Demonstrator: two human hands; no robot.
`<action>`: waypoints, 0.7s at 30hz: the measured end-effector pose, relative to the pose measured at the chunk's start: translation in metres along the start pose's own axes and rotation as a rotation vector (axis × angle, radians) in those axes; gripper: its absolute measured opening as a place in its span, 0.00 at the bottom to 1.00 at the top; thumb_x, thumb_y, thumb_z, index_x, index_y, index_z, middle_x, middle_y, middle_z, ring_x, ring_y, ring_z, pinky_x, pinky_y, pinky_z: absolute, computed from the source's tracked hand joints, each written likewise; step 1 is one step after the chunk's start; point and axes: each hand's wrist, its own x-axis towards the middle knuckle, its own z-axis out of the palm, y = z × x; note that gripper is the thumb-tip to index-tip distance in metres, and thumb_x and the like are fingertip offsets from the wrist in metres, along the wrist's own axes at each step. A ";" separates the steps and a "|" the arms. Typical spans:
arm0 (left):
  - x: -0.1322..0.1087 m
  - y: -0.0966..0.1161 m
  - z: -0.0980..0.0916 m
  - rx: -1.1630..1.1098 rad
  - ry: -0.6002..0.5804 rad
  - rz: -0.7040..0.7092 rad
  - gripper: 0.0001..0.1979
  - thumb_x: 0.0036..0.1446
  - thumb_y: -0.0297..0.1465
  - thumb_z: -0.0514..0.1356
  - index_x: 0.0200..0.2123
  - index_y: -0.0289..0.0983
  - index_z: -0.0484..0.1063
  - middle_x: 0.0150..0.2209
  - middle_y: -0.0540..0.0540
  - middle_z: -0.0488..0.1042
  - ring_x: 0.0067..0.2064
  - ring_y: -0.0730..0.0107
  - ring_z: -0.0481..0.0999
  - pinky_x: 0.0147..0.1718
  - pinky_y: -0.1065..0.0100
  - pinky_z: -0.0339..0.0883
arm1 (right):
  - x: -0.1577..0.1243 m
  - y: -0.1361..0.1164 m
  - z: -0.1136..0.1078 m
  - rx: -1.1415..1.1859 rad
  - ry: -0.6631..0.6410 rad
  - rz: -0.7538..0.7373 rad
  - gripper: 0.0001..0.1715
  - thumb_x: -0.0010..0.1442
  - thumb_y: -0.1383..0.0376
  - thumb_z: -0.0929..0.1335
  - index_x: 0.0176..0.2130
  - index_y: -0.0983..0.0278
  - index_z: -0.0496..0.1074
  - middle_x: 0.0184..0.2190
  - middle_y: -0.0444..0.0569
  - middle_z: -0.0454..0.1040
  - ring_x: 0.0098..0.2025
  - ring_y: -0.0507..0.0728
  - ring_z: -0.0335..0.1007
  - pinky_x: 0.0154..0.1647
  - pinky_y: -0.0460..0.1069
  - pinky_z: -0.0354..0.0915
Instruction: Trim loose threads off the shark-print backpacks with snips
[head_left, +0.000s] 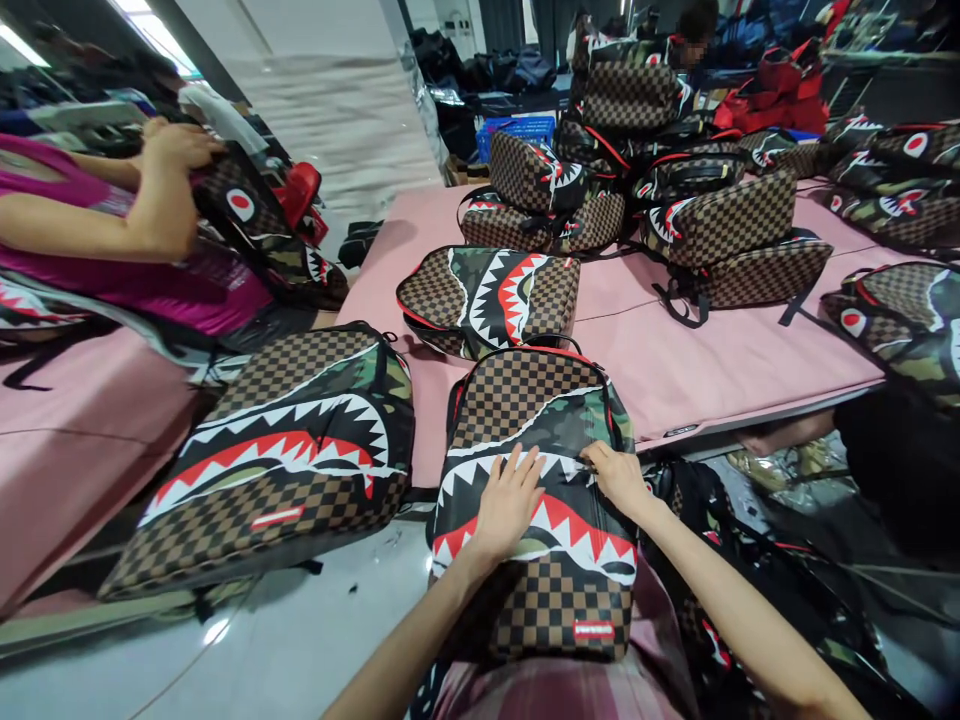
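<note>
A checkered backpack [544,400] with a shark-mouth print and a camouflage patch leans in front of me, its base towards my lap and its top against the pink table. My left hand [510,500] lies on the front panel across the printed teeth, fingers stretched out. On the upper right of the same panel, my right hand [615,478] has its fingers curled and pinched together near the bag's side edge. What sits between those fingertips is too small to make out. Another shark-print backpack [277,440] lies to the left.
Just beyond is a third backpack [495,295] on the pink table [720,370]. Piled backpacks [720,220] stand farther back. A co-worker [127,220] on the left handles a similar bag. Dark bags [757,570] lie low on my right. A blue crate [517,135] stands behind.
</note>
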 end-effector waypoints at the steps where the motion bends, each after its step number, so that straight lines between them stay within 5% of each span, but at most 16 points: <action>1: 0.004 0.000 0.006 0.025 -0.017 0.012 0.21 0.59 0.31 0.50 0.56 0.38 0.61 0.60 0.42 0.59 0.64 0.52 0.50 0.59 0.48 0.46 | 0.001 0.003 -0.001 -0.008 -0.017 -0.018 0.22 0.61 0.71 0.56 0.51 0.59 0.66 0.50 0.49 0.69 0.37 0.53 0.72 0.30 0.45 0.61; 6: 0.000 -0.002 0.025 0.224 -0.038 -0.006 0.22 0.60 0.37 0.51 0.56 0.38 0.62 0.61 0.43 0.58 0.63 0.54 0.53 0.58 0.50 0.50 | 0.003 0.006 -0.006 -0.020 -0.088 -0.183 0.15 0.61 0.68 0.59 0.43 0.58 0.71 0.47 0.48 0.70 0.31 0.51 0.72 0.27 0.45 0.61; 10: -0.003 -0.005 0.026 0.268 -0.029 0.020 0.23 0.60 0.41 0.50 0.57 0.41 0.60 0.61 0.48 0.58 0.63 0.57 0.53 0.58 0.55 0.51 | 0.004 0.016 0.011 -0.058 -0.028 -0.362 0.11 0.56 0.65 0.64 0.41 0.58 0.71 0.46 0.46 0.72 0.27 0.52 0.73 0.23 0.45 0.62; 14: -0.002 -0.008 0.024 0.273 0.004 0.015 0.23 0.61 0.41 0.48 0.57 0.40 0.59 0.61 0.47 0.57 0.63 0.58 0.51 0.58 0.55 0.49 | 0.024 0.038 0.029 0.050 0.177 -0.366 0.18 0.58 0.71 0.58 0.40 0.58 0.71 0.42 0.45 0.75 0.26 0.52 0.73 0.23 0.45 0.64; 17: -0.004 -0.009 0.021 0.244 0.013 -0.002 0.22 0.62 0.41 0.48 0.56 0.39 0.60 0.61 0.47 0.58 0.63 0.59 0.52 0.58 0.55 0.49 | 0.028 0.041 0.027 0.292 0.362 -0.250 0.16 0.60 0.66 0.57 0.35 0.61 0.72 0.33 0.48 0.78 0.30 0.55 0.75 0.28 0.46 0.68; 21: -0.006 -0.013 0.018 0.168 0.000 -0.043 0.21 0.62 0.40 0.48 0.56 0.41 0.59 0.61 0.48 0.58 0.63 0.60 0.52 0.58 0.55 0.50 | -0.018 0.017 0.030 0.517 0.384 -0.218 0.15 0.60 0.60 0.60 0.31 0.61 0.72 0.28 0.48 0.76 0.28 0.54 0.74 0.30 0.44 0.69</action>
